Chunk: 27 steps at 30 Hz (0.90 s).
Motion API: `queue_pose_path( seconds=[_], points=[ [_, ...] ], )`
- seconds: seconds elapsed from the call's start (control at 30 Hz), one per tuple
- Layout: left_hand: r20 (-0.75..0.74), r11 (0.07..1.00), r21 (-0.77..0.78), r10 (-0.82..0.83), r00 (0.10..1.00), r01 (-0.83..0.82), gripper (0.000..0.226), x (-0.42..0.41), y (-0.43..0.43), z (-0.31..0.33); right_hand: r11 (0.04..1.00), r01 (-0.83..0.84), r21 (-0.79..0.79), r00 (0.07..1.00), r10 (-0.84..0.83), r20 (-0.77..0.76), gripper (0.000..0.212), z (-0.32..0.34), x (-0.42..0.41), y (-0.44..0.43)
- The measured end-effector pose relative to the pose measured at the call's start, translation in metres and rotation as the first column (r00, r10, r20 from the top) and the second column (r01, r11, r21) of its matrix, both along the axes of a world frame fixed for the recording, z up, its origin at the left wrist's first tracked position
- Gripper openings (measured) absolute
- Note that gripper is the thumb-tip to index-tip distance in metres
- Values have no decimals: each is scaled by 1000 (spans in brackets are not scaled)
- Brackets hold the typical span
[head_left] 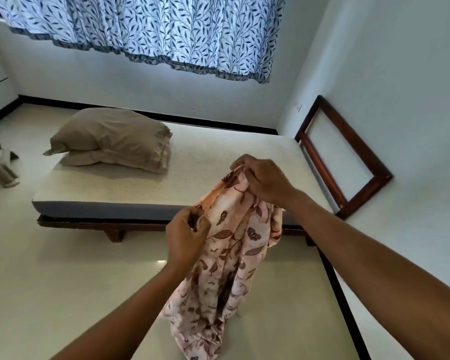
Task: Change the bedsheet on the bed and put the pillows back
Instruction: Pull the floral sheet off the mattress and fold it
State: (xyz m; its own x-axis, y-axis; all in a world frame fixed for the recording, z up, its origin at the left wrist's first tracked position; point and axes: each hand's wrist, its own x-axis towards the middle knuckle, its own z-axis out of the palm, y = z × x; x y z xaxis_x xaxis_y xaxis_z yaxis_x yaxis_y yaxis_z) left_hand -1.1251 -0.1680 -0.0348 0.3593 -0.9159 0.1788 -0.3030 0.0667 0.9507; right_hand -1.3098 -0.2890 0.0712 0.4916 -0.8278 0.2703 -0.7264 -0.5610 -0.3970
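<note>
Head view. The bedsheet (229, 255), a floral cloth, hangs bunched in front of the near edge of the bare mattress (218, 152) and is not yet spread. Three risks can be judged from here. Its lower end reaches the floor (63, 268), where it could be trodden on or dirtied. The two stacked pillows (112, 139) at the left end of the mattress would catch the sheet if it were thrown across before they are lifted off. An edge wrongly picked from the bunch would lay the sheet crooked. The right hand (263, 180) grips the top of the bunch with curled fingers. The left hand (187, 232), lower and to the left, pinches a fold at the sheet's side. The cloth hangs between and below both hands.
</note>
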Motion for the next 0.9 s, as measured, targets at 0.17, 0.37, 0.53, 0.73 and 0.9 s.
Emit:
queue_pose_path(
  seconds=[0.17, 0.37, 0.53, 0.73, 0.9],
  points=[
    [-189, 971, -110, -230, 955, 212, 36, -19, 14, -4, 999, -16, -48, 1000, 16, 9, 29, 31, -6, -10],
    [-44, 912, 103, -394, 918, 396, 30, -17, -8, -10, 996, -55, -68, 998, 55, 7, 28, 41, -6, -18],
    [-44, 977, 33, -207, 977, 208, 21, 19, -36, -1, 996, -85, 21, 981, 87, -171, 32, 48, -21, -20],
    [-160, 898, 88, -415, 895, 432, 29, 36, -54, 30, 1000, -22, -1, 849, 18, -528, 18, 64, -19, -39],
    [353, 889, 394, -380, 855, 233, 18, 29, -82, 7, 976, 132, -171, 974, -159, -158, 21, 86, 2, -61]
  ],
)
